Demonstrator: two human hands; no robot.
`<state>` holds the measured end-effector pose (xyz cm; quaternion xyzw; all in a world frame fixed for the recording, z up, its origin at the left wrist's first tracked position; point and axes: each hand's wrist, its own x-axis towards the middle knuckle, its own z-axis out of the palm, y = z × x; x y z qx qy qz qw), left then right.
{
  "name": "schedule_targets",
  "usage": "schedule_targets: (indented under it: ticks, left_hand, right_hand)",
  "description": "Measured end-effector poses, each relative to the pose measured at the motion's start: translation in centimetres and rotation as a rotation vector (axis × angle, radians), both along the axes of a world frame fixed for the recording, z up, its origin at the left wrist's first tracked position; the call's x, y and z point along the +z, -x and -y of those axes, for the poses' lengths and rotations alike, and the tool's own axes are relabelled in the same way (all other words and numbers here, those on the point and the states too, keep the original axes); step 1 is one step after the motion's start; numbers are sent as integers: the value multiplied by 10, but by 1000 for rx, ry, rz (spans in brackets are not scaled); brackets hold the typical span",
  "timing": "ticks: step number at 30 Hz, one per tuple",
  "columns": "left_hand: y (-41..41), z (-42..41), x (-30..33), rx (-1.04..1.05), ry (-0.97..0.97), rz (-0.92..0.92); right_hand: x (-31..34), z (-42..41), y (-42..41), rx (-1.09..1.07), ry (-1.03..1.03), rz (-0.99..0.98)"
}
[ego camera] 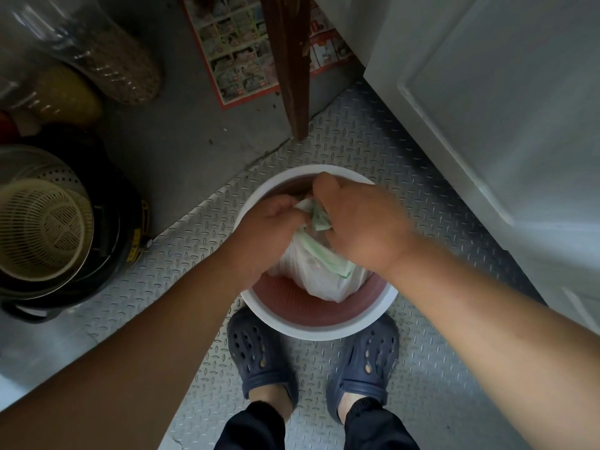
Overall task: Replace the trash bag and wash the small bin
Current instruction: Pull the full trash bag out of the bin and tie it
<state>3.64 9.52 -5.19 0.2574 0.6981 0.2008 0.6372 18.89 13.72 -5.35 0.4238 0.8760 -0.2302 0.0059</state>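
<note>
Bagging-up is in hand: inside the small bin, the trash bag neck is pinched by left hand and right hand; lifting out is called for next.

Both hands, left hand and right hand, are occupying the mouth of the small bin, gripping the gathered trash bag that is filling most of the opening. A wooden leg is standing just beyond the far rim. A white door is closing off the right side. Stacked colanders are blocking the left. Two clogs are touching the near rim.
</note>
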Motion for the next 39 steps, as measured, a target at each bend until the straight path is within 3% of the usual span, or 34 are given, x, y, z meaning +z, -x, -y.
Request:
schedule_targets:
  ticks: [3, 6, 9, 14, 18, 24, 26, 32, 39]
  left_hand:
    - [1, -2, 2, -35, -31, -8]
    - [2, -2, 5, -123, -58, -26]
    - [0, -2, 9, -171, -58, -22]
    - [-6, -6, 13, -4, 72, 36]
    - [-4, -6, 5, -23, 21, 36]
    - [1, -1, -3, 178, 7, 164]
    - [3, 1, -1, 162, -49, 43]
    - [24, 15, 12, -347, -439, -670]
    - [41, 38, -7, -346, -444, -869]
  right_hand:
    - [-1, 6, 1, -43, -128, -20]
    - [-4, 10, -4, -103, -160, -141]
    - [-5, 12, -7, -123, -180, -122]
    - [-12, 10, -10, -202, -151, -11]
    - [-12, 13, -9, -184, -225, -144]
    - [-11, 14, -12, -93, -209, -265]
    - [-6, 17, -12, -102, -236, -303]
    - [9, 49, -38, -208, -134, -227]
    - [-7, 80, -71, -557, 281, -211]
